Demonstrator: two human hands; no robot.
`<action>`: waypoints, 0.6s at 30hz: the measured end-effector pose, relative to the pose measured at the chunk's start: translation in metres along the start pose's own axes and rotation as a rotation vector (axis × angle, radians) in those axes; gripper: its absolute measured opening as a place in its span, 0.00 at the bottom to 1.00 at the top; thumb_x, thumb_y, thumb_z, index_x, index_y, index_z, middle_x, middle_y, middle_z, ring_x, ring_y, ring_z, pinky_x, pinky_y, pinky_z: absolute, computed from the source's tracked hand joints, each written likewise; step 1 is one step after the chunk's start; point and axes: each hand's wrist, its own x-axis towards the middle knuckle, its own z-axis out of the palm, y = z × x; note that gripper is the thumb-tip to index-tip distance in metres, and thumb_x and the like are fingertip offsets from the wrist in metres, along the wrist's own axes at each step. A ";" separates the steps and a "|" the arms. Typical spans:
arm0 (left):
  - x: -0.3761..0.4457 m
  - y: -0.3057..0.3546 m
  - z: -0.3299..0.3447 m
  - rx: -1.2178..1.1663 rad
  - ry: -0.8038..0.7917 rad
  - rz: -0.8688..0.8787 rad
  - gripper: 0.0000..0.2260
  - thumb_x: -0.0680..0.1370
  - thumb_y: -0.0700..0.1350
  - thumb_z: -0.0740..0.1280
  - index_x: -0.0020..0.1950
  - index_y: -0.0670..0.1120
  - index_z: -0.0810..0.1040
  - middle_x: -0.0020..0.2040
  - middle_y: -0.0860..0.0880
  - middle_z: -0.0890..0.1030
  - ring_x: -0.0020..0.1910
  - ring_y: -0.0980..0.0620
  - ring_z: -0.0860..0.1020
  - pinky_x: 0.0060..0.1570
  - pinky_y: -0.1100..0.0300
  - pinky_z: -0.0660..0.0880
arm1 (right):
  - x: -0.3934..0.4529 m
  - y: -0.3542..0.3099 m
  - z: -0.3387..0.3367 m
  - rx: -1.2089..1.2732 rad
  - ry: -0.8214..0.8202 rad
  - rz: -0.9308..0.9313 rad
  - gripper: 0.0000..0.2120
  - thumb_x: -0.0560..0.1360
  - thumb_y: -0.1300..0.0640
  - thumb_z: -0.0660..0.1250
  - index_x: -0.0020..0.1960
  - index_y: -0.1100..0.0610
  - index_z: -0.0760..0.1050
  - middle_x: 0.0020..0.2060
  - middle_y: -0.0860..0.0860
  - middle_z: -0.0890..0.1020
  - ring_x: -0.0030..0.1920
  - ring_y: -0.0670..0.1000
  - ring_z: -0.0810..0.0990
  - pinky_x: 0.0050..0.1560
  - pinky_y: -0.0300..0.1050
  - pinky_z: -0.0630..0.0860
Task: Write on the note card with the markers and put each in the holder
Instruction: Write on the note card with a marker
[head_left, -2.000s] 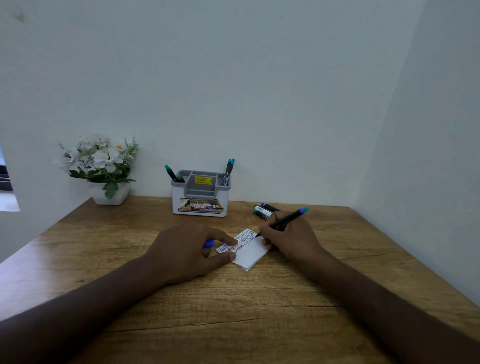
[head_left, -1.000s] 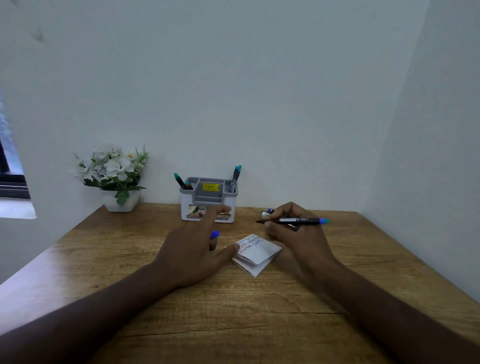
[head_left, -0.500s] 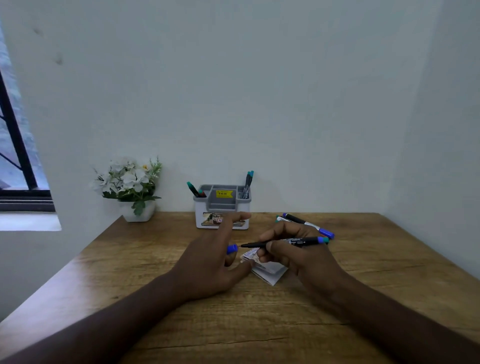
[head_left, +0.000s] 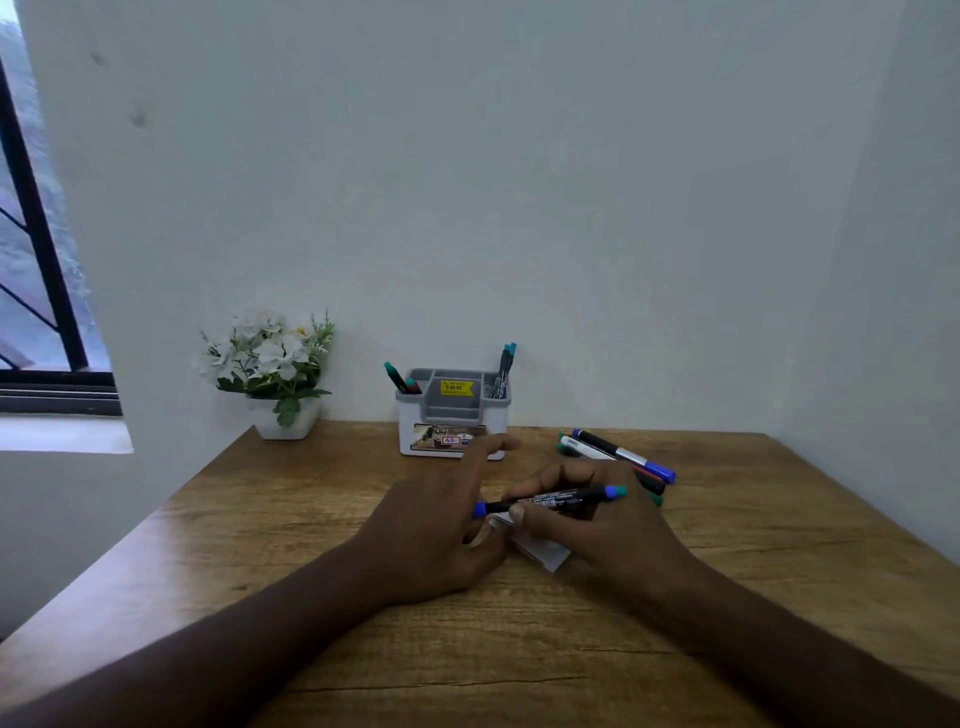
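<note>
The scene was dim and cool-toned, lit mainly by daylight from the window (head_left: 36, 249) at nine o'clock. That light left a pale sheen on the wooden table (head_left: 218, 525) toward eight o'clock, while the forearms at the bottom edge fell into deep shadow. The wall (head_left: 519, 182) graded from lighter at the left to greyer at three o'clock. Wide-angle distortion bent the window frame and splayed the table's edges. Detail was soft overall, and the print on the holder (head_left: 452, 415) was blurred.
</note>
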 end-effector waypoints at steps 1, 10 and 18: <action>0.000 0.002 0.000 0.017 -0.011 0.015 0.36 0.77 0.56 0.71 0.78 0.63 0.53 0.35 0.55 0.78 0.36 0.56 0.78 0.33 0.59 0.74 | -0.001 -0.001 0.002 -0.043 -0.034 -0.024 0.06 0.73 0.59 0.80 0.49 0.53 0.88 0.46 0.47 0.90 0.50 0.49 0.88 0.53 0.45 0.85; -0.002 0.010 0.008 -0.215 -0.029 0.057 0.29 0.77 0.40 0.69 0.73 0.58 0.60 0.35 0.54 0.79 0.33 0.56 0.77 0.28 0.67 0.65 | -0.005 -0.003 0.008 -0.017 -0.044 -0.033 0.06 0.73 0.57 0.79 0.49 0.51 0.88 0.49 0.33 0.88 0.63 0.27 0.77 0.55 0.21 0.73; -0.001 0.014 0.000 0.113 0.151 0.111 0.32 0.77 0.57 0.68 0.78 0.61 0.58 0.44 0.58 0.83 0.36 0.61 0.78 0.33 0.66 0.72 | -0.004 -0.019 0.006 -0.139 0.068 -0.215 0.09 0.74 0.57 0.79 0.48 0.43 0.85 0.46 0.34 0.88 0.52 0.37 0.85 0.53 0.30 0.79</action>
